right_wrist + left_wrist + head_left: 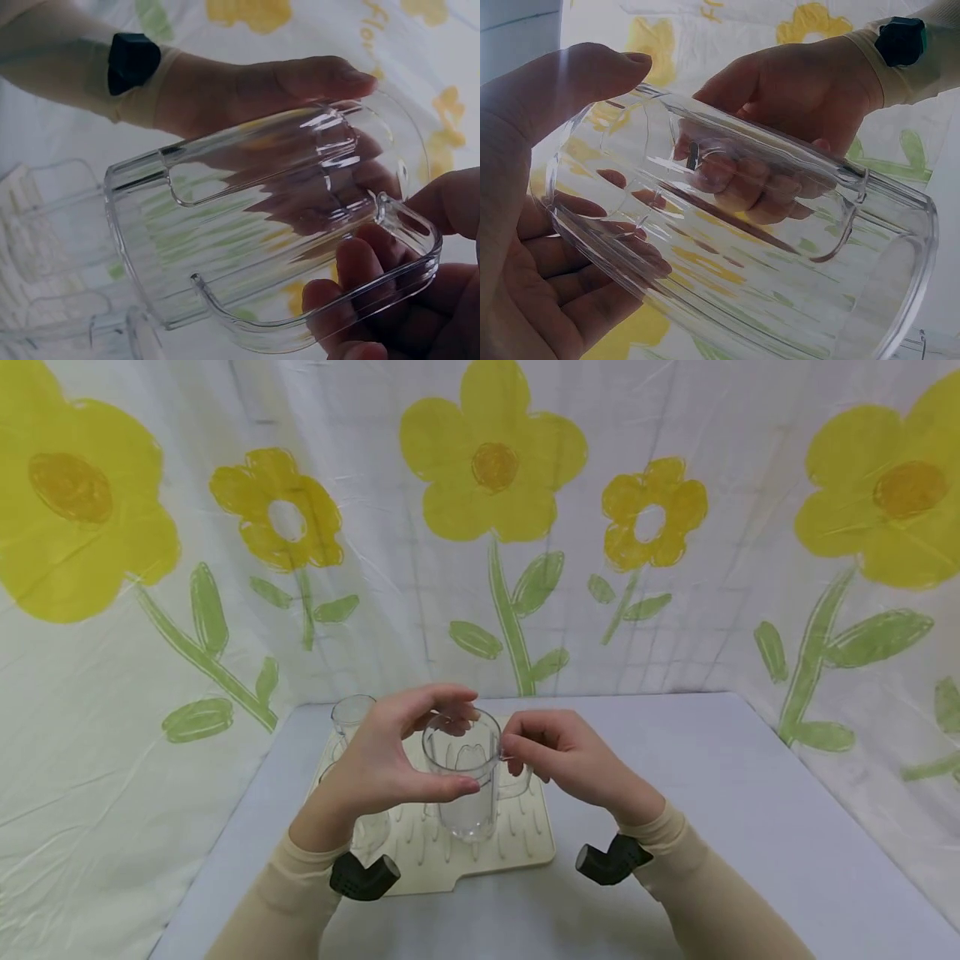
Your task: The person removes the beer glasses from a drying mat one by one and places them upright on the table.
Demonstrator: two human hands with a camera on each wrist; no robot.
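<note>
Mug (one held, clear) — left grip curled round, right grip holding handle.

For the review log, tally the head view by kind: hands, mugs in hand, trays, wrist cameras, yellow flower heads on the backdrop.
Left hand and right hand: 2
Clear mug in hand: 1
Ribbed cream tray: 1
Black wrist cameras: 2
Yellow flower heads: 5
Total: 11

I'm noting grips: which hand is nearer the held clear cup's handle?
Right. The right hand grips the handle; the left hand holds the cup by its body, on the side away from the handle.
</note>
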